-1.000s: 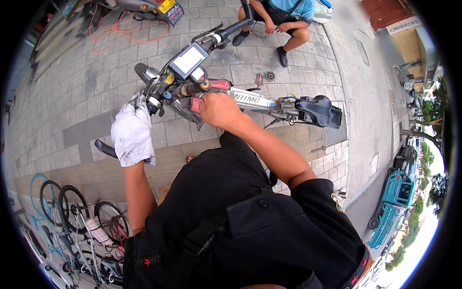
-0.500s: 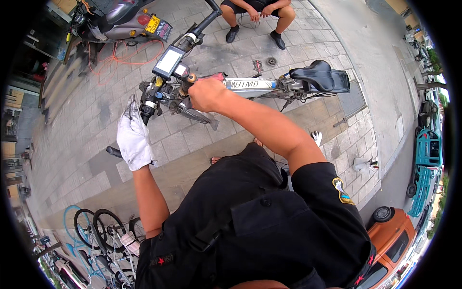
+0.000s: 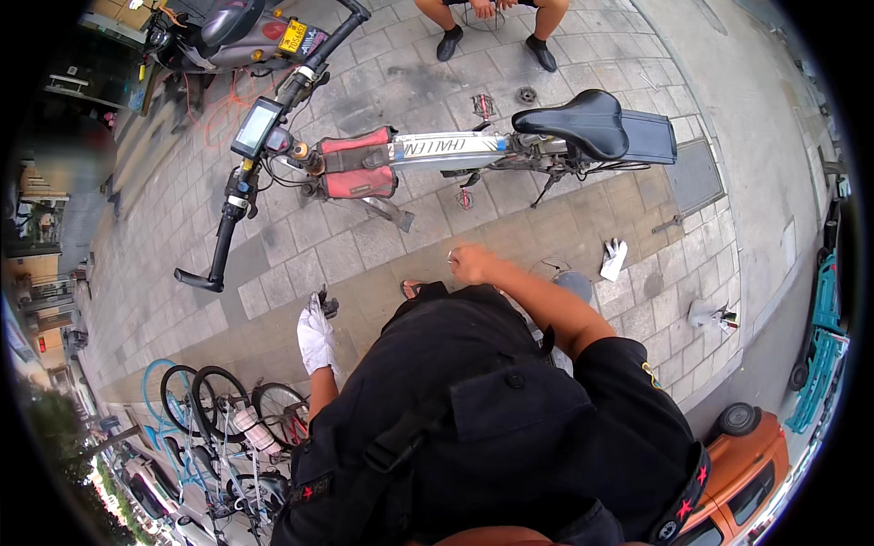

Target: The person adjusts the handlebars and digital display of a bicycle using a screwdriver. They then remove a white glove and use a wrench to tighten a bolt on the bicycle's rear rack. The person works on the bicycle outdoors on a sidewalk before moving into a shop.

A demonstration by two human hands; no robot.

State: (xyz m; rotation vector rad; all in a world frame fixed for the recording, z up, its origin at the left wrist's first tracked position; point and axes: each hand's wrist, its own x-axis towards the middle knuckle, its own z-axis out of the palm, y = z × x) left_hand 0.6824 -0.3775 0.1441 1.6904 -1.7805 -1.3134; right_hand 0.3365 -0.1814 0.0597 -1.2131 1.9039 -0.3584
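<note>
An electric bicycle [image 3: 446, 150] stands in front of me, with a white frame, a black saddle [image 3: 583, 123] and a red and grey frame bag [image 3: 360, 164]. A display [image 3: 258, 127] is mounted on its handlebar [image 3: 218, 241]. My left hand [image 3: 318, 335], in a white glove with dark, soiled fingers, hangs low at my left side, off the handlebar. Its fingers look slightly apart with nothing in them. Bare, my right hand [image 3: 472, 262] is closed in front of my waist. A small shiny spot shows at its fingers, too blurred to name.
A white glove [image 3: 614, 259] and a wrench-like tool [image 3: 667, 224] lie on the paving at right. A plastic bag [image 3: 706, 315] lies farther right. Another person's shoes [image 3: 541, 53] are beyond the bicycle. A parked scooter [image 3: 237, 36] stands far left; several bicycles [image 3: 218, 409] stand near left.
Both hands have left the handlebar area and come back toward my body. The right hand moved from the stem to my waist. The handlebar has shifted left in view, and the frame bag is uncovered.
</note>
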